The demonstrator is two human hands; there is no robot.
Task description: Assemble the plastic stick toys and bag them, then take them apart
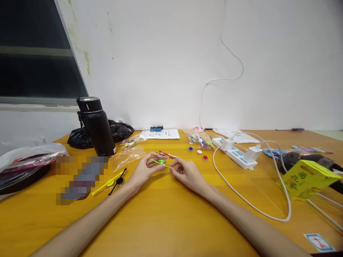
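Observation:
A green arrow spinner [162,162] with a round hub is held above the table between both hands. My left hand [143,170] grips it at the hub end, thumb below and fingers curled above. With thumb and fingertips, my right hand [189,175] pinches its thin right end. Just behind them lie red and blue arrows [169,155], partly hidden by the fingers. Left of my left forearm, a yellow arrow spinner [109,183] lies beside a black arrow spinner [119,180]. A blue cap [190,149], a white cap [199,152] and a red cap [205,157] sit beyond my right hand.
A black bottle [98,130] stands at the left by black plastic bags [122,131]. Clear bags of parts [198,138] and a printed sheet [160,134] lie near the wall. On the right are a power strip [238,157], white cables and a yellow box [308,180].

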